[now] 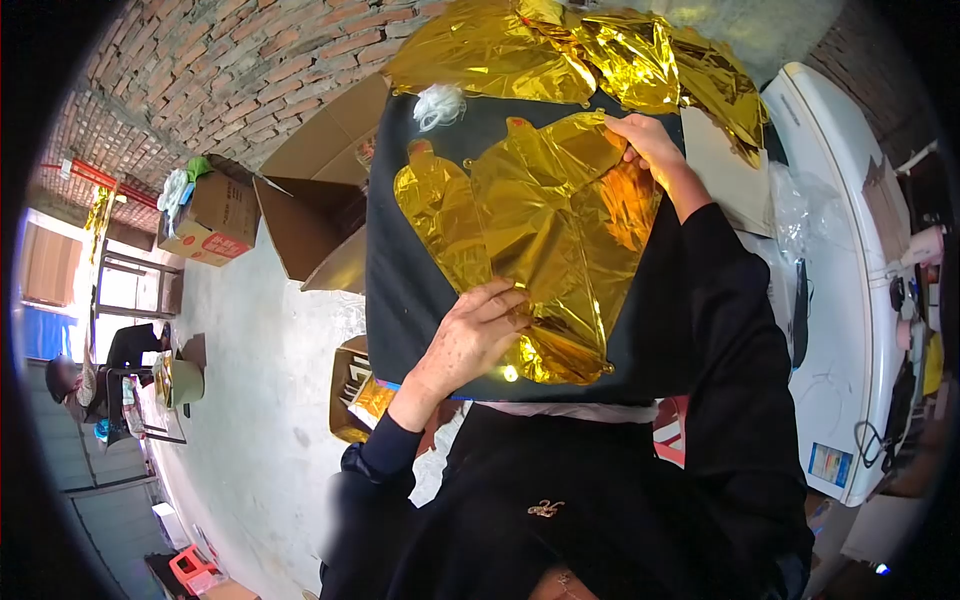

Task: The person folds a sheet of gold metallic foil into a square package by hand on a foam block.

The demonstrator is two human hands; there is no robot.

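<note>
A flat, uninflated gold foil balloon [525, 215] is spread over a dark tabletop [395, 265] before me. Its rounded lobes point away from me, and small red marks show at two tips. With thumb and fingers, my right hand [645, 145] pinches the balloon's far right edge. My left hand [470, 335] is closed over the near left part, its fingers bent against creased foil and the thumb mostly hidden. A bundle of white string [438, 107] lies at the table's far left.
More gold foil [500, 50] is heaped at the far end. An open cardboard box [315, 225] stands left of the table, with a smaller box [350, 400] nearer me. To the right is a white appliance [835, 300]. Another person [75, 385] sits far left.
</note>
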